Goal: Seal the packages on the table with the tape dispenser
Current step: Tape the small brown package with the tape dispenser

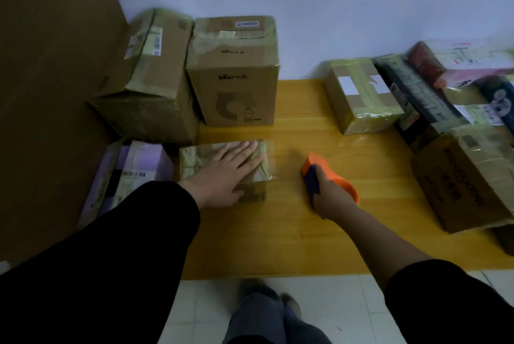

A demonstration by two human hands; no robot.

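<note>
Head view — right hand (333,201) grips tape dispenser (315,169), nose pointing far-left.

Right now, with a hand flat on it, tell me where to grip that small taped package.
Probably pinch the small taped package across its near and far edges, coming from above on its right end: it lies flat and low on the table, the purple box crowds its left, and the left hand covers the top.

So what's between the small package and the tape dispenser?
Head view: only bare wooden table, plus clear tape overhanging the small package toward the tape dispenser.
</note>
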